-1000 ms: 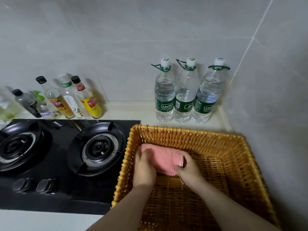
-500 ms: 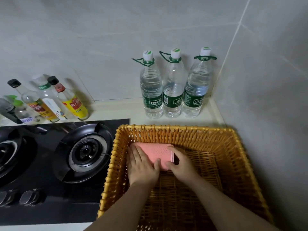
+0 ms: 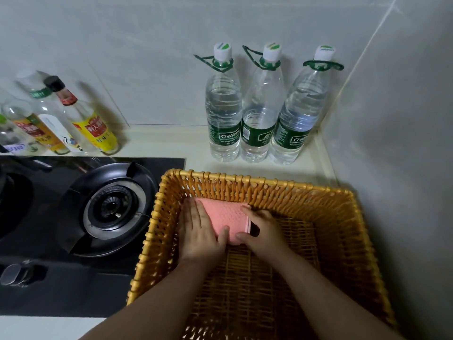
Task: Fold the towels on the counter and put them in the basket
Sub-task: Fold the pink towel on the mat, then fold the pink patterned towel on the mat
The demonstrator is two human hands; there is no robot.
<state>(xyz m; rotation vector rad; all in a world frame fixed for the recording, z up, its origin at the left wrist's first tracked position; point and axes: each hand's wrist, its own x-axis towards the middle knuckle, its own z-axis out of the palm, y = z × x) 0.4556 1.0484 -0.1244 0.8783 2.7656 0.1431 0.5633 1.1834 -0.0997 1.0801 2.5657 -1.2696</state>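
Towel (image 3: 226, 220) is folded into a small pink pad and lies on the floor of the basket (image 3: 269, 183), in the far-left corner, close to both walls. Your left hand (image 3: 198, 233) lies flat on its left half with the fingers (image 3: 193, 212) straight and together and the thumb on the near edge: pressing, not gripping. Your right hand (image 3: 264, 233) is at the right edge, forefinger over the top, thumb at the near corner, other fingers curled beside the stack. I can't tell whether that's a pinch on the layers or just a touch, because that edge is in shadow. Handling: it looks like thin textured cloth, light and soft, with no stiffness of its own. The fold probably holds only while it lies flat, and it may spring open at the right edge, where the layers show. If you reposition it, take the whole stack from both sides with a palm on top, never by one corner. The wicker floor is ribbed, so expect snagging on a drag; lift and set instead. Bottles (image 3: 259, 106) stand on the counter (image 3: 196, 143) just behind the basket, out of your way.
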